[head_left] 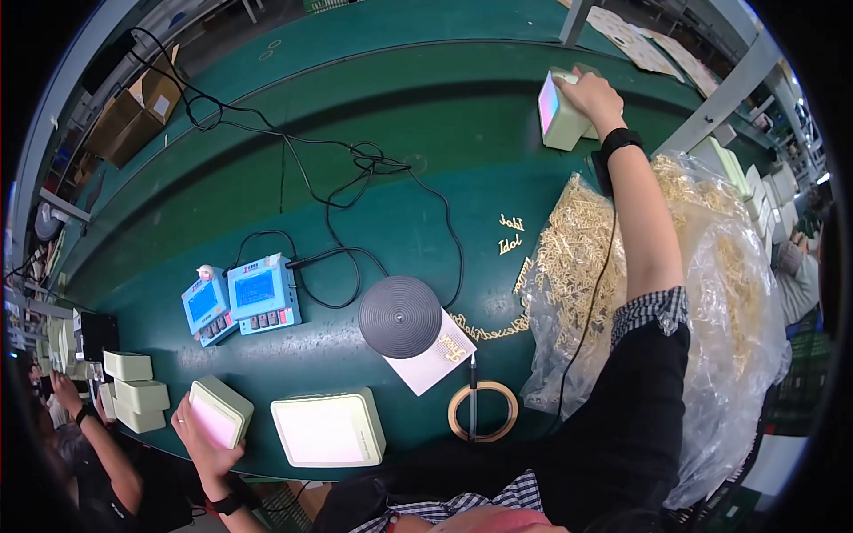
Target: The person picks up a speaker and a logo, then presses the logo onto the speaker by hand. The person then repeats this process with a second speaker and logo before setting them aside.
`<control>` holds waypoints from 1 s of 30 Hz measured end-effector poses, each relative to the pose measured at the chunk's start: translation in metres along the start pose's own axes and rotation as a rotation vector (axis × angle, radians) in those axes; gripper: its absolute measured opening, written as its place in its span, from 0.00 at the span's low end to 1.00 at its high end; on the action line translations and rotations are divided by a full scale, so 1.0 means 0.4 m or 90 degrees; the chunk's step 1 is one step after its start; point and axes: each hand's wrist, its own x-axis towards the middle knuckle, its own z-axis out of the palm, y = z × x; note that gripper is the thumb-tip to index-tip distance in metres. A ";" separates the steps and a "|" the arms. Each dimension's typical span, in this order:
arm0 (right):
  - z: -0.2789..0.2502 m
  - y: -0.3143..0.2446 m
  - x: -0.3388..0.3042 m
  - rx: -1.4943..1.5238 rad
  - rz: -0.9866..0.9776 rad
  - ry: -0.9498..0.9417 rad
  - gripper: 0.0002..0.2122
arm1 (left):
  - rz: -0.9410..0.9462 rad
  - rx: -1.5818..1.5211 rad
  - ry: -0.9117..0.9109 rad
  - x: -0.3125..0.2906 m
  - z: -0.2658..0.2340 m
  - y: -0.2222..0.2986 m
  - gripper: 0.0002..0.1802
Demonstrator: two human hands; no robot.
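Note:
My left hand (206, 444) grips a cream block-shaped device (233, 401) with a glowing pinkish front, at the table's near left edge. Beside it lies a wider cream device (327, 430) with a lit white panel facing up. Stretched to the far right, my right hand (593, 96) is closed over the top of another cream device (563, 129), whose side glows pink and blue. A further pale piece shows partly behind that hand. Between my arms sit a round black ridged disc (399, 317) and a white sheet (416, 371) partly under it.
Two blue meters (263, 291) trail black cables (364, 160). Clear bags of gold word-shaped pieces (577, 258) fill the right side. A tape roll (457, 414) and pen (473, 400) lie near me. Stacked cream boxes (140, 395) and a co-worker's arm (107, 449) are left.

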 end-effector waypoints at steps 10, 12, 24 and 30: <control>-0.014 0.123 0.082 -0.058 0.107 -0.067 0.46 | -0.035 0.021 -0.005 0.003 0.005 0.014 0.57; -0.009 0.109 0.093 -0.067 0.118 -0.089 0.46 | -0.049 0.026 -0.002 -0.005 0.007 0.013 0.57; -0.131 -0.047 -0.205 -0.116 0.053 0.010 0.43 | -0.018 0.005 -0.006 0.018 0.003 0.008 0.57; -0.105 -0.149 -0.391 -0.115 -0.038 0.020 0.41 | 0.054 0.005 0.022 0.026 0.004 0.016 0.55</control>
